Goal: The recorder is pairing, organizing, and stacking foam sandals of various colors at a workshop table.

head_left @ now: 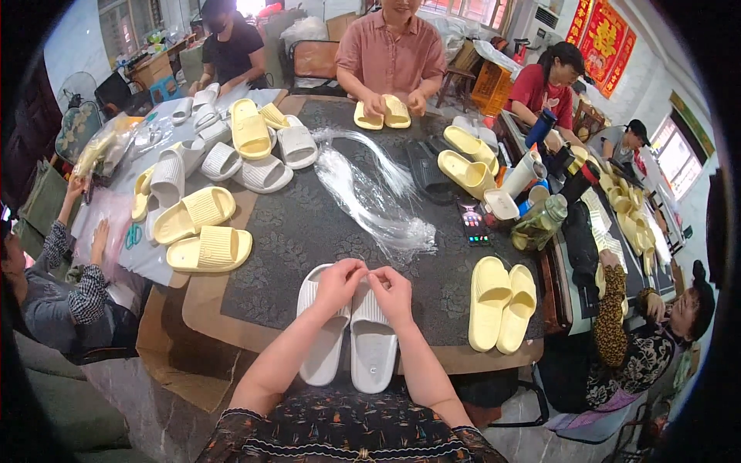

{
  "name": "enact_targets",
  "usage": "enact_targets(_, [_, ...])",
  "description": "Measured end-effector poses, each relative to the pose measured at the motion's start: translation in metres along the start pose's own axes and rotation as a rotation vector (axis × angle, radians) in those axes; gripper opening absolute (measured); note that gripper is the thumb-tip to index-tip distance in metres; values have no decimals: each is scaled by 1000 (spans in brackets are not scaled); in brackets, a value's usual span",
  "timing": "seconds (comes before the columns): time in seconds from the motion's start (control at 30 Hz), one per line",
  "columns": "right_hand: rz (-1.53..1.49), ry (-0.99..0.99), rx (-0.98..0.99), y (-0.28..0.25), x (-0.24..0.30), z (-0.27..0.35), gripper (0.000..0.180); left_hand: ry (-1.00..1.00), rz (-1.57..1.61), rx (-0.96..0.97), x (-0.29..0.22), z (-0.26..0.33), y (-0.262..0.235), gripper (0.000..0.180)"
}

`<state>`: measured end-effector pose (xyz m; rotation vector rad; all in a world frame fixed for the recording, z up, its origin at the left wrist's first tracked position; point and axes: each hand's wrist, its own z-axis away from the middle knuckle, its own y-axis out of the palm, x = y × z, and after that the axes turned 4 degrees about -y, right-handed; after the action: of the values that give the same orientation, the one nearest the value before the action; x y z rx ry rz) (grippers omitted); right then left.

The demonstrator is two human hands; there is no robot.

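A pair of light grey slide slippers [375,356] lies side by side at the table's near edge, toes pointing away from me. My left hand [338,287] is over the strap of the left slipper, thumb and fingertips pinched. Close beside it, my right hand [392,293] is pinched too, over the right slipper's strap. The fingertips almost meet above the gap between the slippers. Whatever they pinch is too small to make out. Beyond my hands lies a bundle of clear plastic strands [370,208].
Yellow slippers [502,305] stand to my right, with more yellow and grey slippers [208,251] heaped left. A phone [472,222], a jar [540,224] and bottles line the right side. Across the table a person handles yellow slippers [384,113]; other people sit around.
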<state>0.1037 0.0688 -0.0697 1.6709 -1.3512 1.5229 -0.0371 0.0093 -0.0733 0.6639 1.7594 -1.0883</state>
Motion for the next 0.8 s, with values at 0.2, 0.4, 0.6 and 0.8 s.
enact_targets(0.2, [-55,0,-13,0,6,2,9,-139,211,-102,-4,-3,-4,18])
enact_targets(0.4, [-45,-47,-165,-3,1,2,5,-169,265,-53,-1,-7,0,16])
enact_targets(0.6, [224,-451,-296,-10,43,23,6,-119,391,-26,5,-15,-21,14])
enact_targets(0.8, [230,-35,309,-48,57,69,17,112,235,-478,17,-13,-128,19])
